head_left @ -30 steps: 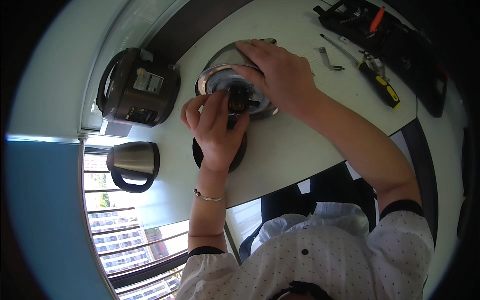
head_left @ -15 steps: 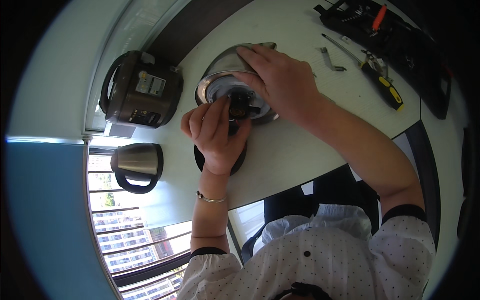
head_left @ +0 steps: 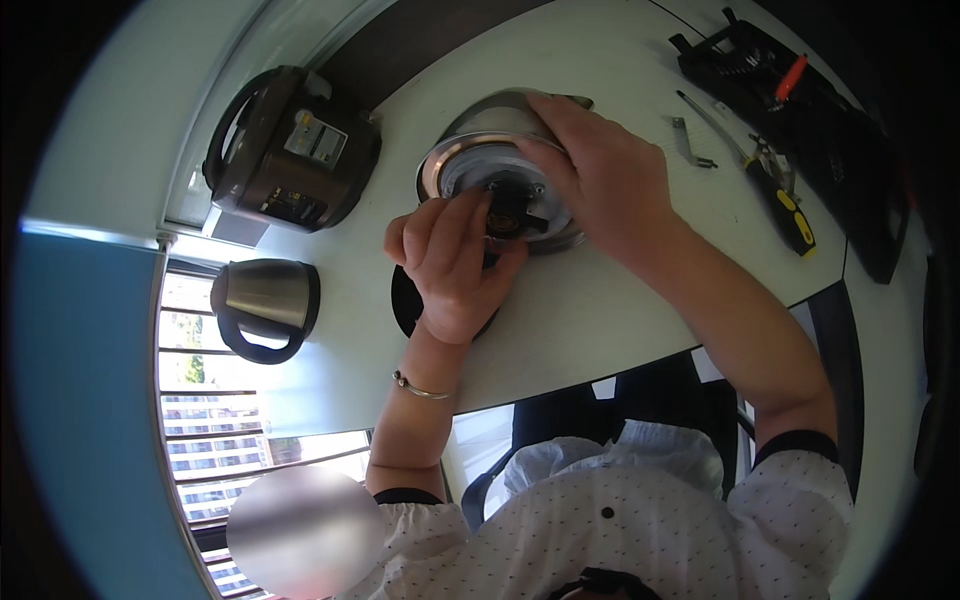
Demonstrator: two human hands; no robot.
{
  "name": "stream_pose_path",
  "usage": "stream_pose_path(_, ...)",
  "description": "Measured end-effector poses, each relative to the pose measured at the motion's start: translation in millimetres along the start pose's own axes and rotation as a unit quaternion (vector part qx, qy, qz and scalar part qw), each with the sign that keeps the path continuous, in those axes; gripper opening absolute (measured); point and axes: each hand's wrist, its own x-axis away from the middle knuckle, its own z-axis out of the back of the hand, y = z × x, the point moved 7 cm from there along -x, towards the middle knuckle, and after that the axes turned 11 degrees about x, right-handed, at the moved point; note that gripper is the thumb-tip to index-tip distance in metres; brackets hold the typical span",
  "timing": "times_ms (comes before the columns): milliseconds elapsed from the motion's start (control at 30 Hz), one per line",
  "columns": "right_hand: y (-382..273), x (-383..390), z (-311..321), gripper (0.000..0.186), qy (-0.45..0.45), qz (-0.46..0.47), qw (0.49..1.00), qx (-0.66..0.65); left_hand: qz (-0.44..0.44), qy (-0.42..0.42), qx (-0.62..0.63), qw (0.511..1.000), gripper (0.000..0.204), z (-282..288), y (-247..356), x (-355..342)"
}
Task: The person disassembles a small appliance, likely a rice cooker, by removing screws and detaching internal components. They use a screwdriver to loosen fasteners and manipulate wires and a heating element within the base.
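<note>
A steel kettle body [head_left: 490,118] lies tipped on the table, its underside turned toward me. Set in that underside is a round black plastic fitting [head_left: 517,212]. The bent fingers and thumb of my left hand [head_left: 455,270] pinch this fitting from the left and below. My right hand [head_left: 615,180] wraps over the right side of the kettle body and steadies it. Beneath my left hand and wrist a round black base [head_left: 406,300] rests on the table, mostly covered. Whether the fitting is loose cannot be seen.
A brown cooker [head_left: 295,155] and a second steel kettle [head_left: 268,305] stand on the left. At right lie a yellow-black screwdriver [head_left: 780,205], a small metal bracket [head_left: 687,143] and an open black tool case [head_left: 840,150] holding a red-handled tool [head_left: 791,78].
The whole view has tilted slightly, so the table's things sit at new spots in the picture. Both hands keep the same hold on the kettle body and black fitting.
</note>
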Motion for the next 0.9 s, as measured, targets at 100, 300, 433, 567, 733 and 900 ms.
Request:
stream_pose_path(100, -1, 1, 0, 0.036, -0.012, 0.004, 1.000, -0.002, -0.003, 0.006, -0.005, 1.000, 0.041, 1, -2, 4)
stream_pose_path(300, -2, 1, 0, 0.036, -0.043, -0.014, 0.999, -0.008, 0.070, 0.003, 0.004, 0.997, 0.044, 5, -6, 2)
stream_pose_path(433, -5, 1, 1, 0.036, -0.083, -0.023, 0.996, -0.013, 0.109, 0.017, 0.014, 0.994, 0.049, 9, -8, 4)
stream_pose_path(567, -5, 2, 1, 0.035, -0.083, -0.013, 0.996, -0.030, 0.114, -0.002, 0.035, 0.993, 0.048, 13, -10, 5)
stream_pose_path(733, -2, 4, -1, 0.036, -0.099, -0.022, 0.994, -0.038, 0.101, 0.000, 0.067, 0.993, 0.048, 15, -8, 4)
stream_pose_path(900, -5, 6, -3, 0.037, -0.113, -0.025, 0.992, -0.045, 0.097, 0.024, 0.099, 0.990, 0.049, 14, -9, 9)
